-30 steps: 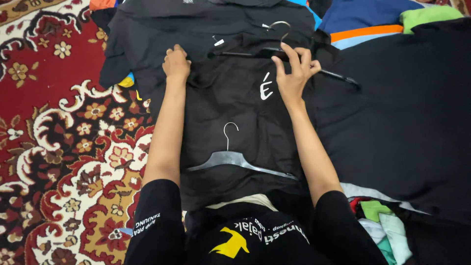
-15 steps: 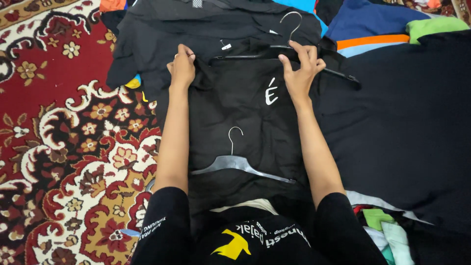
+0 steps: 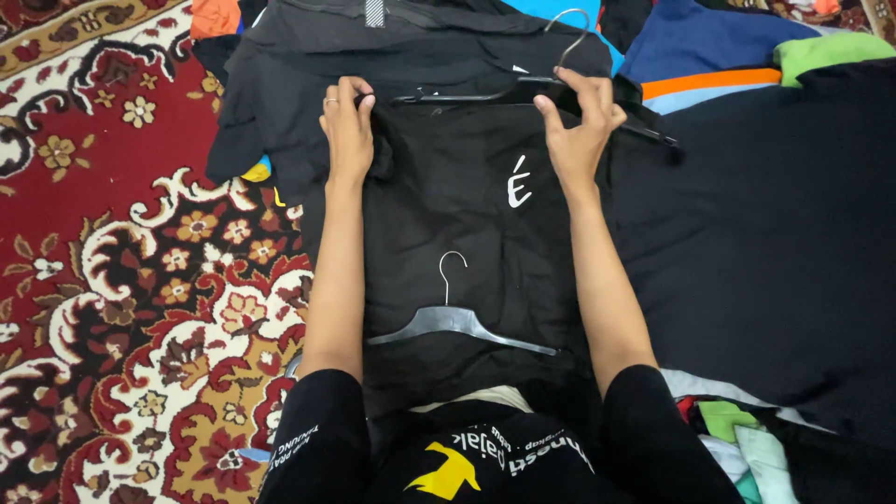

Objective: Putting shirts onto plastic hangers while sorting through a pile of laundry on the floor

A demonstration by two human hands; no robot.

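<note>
A black shirt (image 3: 467,233) with a small white mark on the chest lies spread on the floor in front of me. A black hanger (image 3: 485,95) with a metal hook sits at its collar. My left hand (image 3: 347,126) grips the shirt's left shoulder edge by the hanger's end. My right hand (image 3: 579,121) holds the hanger and the cloth near the hook. A second, grey hanger (image 3: 457,322) lies loose on the lower part of the shirt, between my forearms.
A red patterned carpet (image 3: 121,261) covers the floor at left. More black garments (image 3: 299,65) lie beyond the shirt. A large dark cloth (image 3: 775,243) lies at right, with blue, orange and green clothes (image 3: 709,47) behind and a heap of coloured clothes (image 3: 737,439) at bottom right.
Both hands have slid up to the shirt's shoulders, and the black hanger now lies straighter along the collar, its left end near my left hand. The grey hanger has not moved.
</note>
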